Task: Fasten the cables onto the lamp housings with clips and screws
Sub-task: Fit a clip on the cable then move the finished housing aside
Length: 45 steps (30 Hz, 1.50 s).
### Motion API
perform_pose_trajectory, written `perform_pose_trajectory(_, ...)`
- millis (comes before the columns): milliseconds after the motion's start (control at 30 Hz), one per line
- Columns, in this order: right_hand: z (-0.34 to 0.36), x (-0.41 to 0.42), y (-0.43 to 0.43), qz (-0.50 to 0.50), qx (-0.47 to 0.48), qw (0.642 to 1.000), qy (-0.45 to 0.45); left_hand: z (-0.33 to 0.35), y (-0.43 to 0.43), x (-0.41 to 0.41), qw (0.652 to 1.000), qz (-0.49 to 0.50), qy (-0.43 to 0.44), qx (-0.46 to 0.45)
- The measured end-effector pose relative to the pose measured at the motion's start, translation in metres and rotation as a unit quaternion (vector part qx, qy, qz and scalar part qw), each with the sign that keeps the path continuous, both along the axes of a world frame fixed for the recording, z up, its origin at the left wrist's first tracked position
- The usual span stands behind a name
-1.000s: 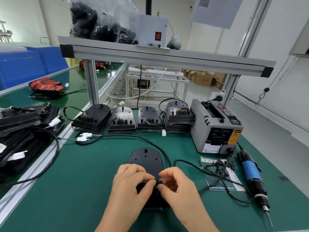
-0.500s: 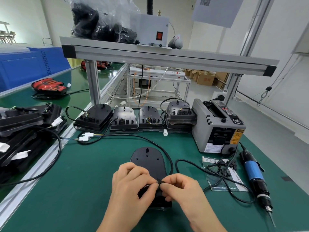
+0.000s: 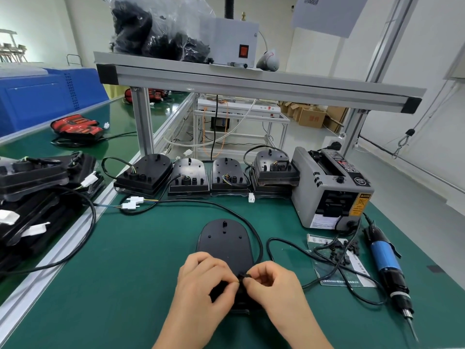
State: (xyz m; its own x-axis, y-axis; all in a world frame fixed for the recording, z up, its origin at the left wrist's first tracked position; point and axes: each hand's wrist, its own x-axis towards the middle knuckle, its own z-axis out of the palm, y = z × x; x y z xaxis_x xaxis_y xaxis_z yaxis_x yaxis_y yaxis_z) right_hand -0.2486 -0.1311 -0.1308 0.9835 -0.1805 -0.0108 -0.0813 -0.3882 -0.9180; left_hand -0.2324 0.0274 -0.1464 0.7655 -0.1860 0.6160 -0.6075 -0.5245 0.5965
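Note:
A black lamp housing [image 3: 224, 241] lies back-up on the green mat in front of me. Its black cable [image 3: 254, 230] curves round the right side toward the near end. My left hand [image 3: 203, 280] and my right hand [image 3: 273, 282] meet over the housing's near end. Between their fingertips they pinch a small black clip [image 3: 243, 276]. The near end of the housing is hidden under both hands. Loose black clips [image 3: 348, 250] lie on a plastic bag to the right.
A blue electric screwdriver [image 3: 387, 268] lies at the right with its cord looping across the mat. A grey tape dispenser [image 3: 329, 187] stands behind it. A row of lamp housings [image 3: 208, 177] lines the back. More housings [image 3: 37, 187] are stacked at the left.
Both hands stayed over the housing's near end, fingertips working the small clip. The view has shifted slightly; nothing else on the bench moved.

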Motion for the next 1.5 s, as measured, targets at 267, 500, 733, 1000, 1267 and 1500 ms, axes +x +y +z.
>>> perform_pose_trajectory(267,-0.004,0.002,0.003,-0.012,-0.035,0.999,-0.028,-0.003,0.002,0.0,0.991,0.001,0.106,-0.075)
perform_pose_trajectory(500,0.0,0.0,0.001,0.007,-0.148,0.986,-0.073,-0.001,0.004,-0.002,0.966,-0.016,0.214,-0.144)
perform_pose_trajectory(733,0.006,0.009,-0.007,0.074,-0.219,0.966,-0.119,0.001,0.004,-0.004,0.959,-0.034,0.227,-0.164)
perform_pose_trajectory(1000,0.017,0.017,-0.01,0.126,-0.191,0.971,-0.065,0.006,0.008,0.0,0.965,-0.046,0.229,-0.117)
perform_pose_trajectory(1267,0.029,0.026,-0.006,0.154,-0.144,0.977,-0.031,0.004,0.009,0.002,0.983,-0.057,0.16,-0.069)
perform_pose_trajectory(1500,0.031,0.028,-0.003,0.158,-0.16,0.974,0.003,0.001,0.0,0.005,0.989,0.006,0.135,-0.064)
